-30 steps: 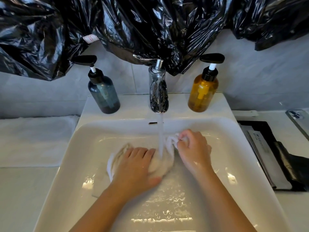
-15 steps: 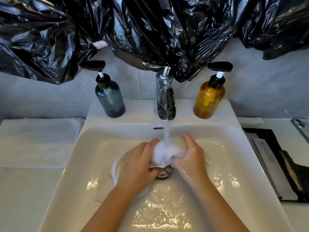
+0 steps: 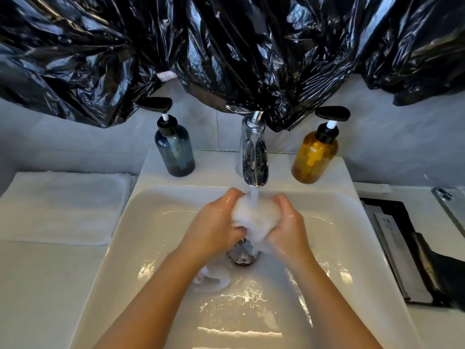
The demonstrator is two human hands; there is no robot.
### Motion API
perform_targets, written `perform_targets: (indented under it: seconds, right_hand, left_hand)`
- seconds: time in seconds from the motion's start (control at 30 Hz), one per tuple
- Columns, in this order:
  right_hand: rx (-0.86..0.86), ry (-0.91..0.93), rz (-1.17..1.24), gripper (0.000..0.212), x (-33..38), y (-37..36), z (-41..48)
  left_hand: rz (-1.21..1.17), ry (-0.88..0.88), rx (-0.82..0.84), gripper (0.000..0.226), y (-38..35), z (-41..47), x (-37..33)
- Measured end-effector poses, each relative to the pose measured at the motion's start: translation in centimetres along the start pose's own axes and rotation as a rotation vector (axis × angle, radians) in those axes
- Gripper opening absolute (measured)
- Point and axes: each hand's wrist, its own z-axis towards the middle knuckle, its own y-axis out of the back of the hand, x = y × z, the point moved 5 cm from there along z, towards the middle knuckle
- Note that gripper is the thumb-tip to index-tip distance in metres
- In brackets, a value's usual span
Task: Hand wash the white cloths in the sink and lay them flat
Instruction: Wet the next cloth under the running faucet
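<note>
The left hand (image 3: 216, 222) and right hand (image 3: 286, 227) clutch the bunched cloth (image 3: 254, 217) under the tap (image 3: 254, 157), above the middle of the sink (image 3: 156, 235); soaked, it likely handles limp, heavy, slippery (take corners to spread it).

A single head-worn camera looks forward and steeply down, with the chrome faucet (image 3: 254, 159) just above frame centre. It sits close over the white sink (image 3: 156, 222) in front of the faucet, and both forearms enter from the bottom edge. The left hand (image 3: 216, 222) and right hand (image 3: 286, 227) grip a white cloth (image 3: 241, 217) right under the spout. The wide lens bows straight lines (the counter edges curve near the corners). Black plastic sheeting (image 3: 100, 59) spans the top, above and behind the faucet. A white towel (image 3: 63, 207) lies to the faucet's left and a black tray (image 3: 409, 224) to its right.
</note>
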Motion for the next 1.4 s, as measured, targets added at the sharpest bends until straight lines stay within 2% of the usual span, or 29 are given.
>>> perform_targets:
  seconds: [0.07,0.17,0.3,0.37,0.43,0.5,0.57,0.63,0.7,0.8,0.9,0.97,1.07,1.13,1.2,1.27,1.33,1.4]
  right_hand:
    - [-0.025,-0.03,0.06,0.039,-0.3,1.0,0.6]
    - [0.067,-0.037,0.033,0.043,0.8,0.8,0.6]
    - [0.094,-0.031,0.074,0.054,2.5,0.7,0.1]
    - [0.125,-0.057,0.09,0.054,3.1,1.1,-0.2]
    - [0.221,-0.148,0.171,0.057,3.6,0.8,-0.5]
    - [0.365,-0.211,0.172,0.061,4.0,0.3,-1.2]
    - [0.483,-0.17,0.112,0.073,5.4,0.5,-1.8]
    - [0.571,-0.16,0.069,0.076,7.2,1.2,-2.5]
    - [0.607,-0.159,0.033,0.077,8.0,2.1,-3.0]
    - [0.59,-0.192,0.021,0.092,8.8,2.2,-3.9]
    - [0.564,-0.271,0.061,0.075,8.9,2.2,-4.7]
    - [0.531,-0.277,0.138,0.075,8.0,3.2,-5.0]
    - [0.601,-0.321,0.015,0.083,6.1,5.5,-5.8]
    - [0.72,-0.39,-0.184,0.073,4.4,6.7,-6.0]
    - [0.892,-0.489,-0.353,0.059,2.9,6.9,-6.6]
    - [1.009,-0.551,-0.506,0.061,1.6,6.2,-7.2]
    - [1.031,-0.534,-0.69,0.072,0.5,4.8,-7.8]
    - [0.976,-0.458,-0.812,0.073,0.1,3.3,-8.0]
  left_hand:
    - [0.165,0.052,0.038,0.055,-0.2,-0.1,0.4]
    - [-0.072,0.228,0.062,0.043,0.1,-0.1,0.3]
    - [-0.021,0.196,0.108,0.054,0.9,-0.6,-2.3]
    - [-0.112,0.213,0.091,0.05,2.7,-1.4,-3.5]
    - [-0.25,0.168,0.006,0.036,5.1,-2.0,-5.0]
    - [-0.265,0.096,-0.012,0.031,7.0,-2.7,-7.3]
    - [-0.305,0.076,-0.02,0.026,8.5,-3.1,-9.7]
    - [-0.407,0.078,-0.046,0.032,10.1,-3.2,-11.9]
    - [-0.595,0.082,-0.102,0.035,11.7,-3.1,-14.1]
    - [-0.809,0.074,-0.114,0.036,13.2,-3.1,-17.7]
    - [-0.879,0.051,-0.113,0.038,14.0,-3.5,-19.8]
    - [-0.877,0.082,-0.15,0.036,14.6,-4.1,-19.1]
    - [-0.856,0.224,-0.22,0.024,14.4,-6.1,-14.0]
    - [-0.843,0.423,-0.225,0.01,12.2,-8.4,-8.7]
    - [-0.823,0.648,-0.18,0.01,8.8,-11.3,-3.6]
    - [-0.796,0.86,-0.131,0.004,5.3,-14.3,0.7]
    - [-0.675,1.023,-0.052,0.017,2.5,-16.9,4.1]
    - [-0.371,1.05,0.108,0.042,1.3,-18.5,6.3]
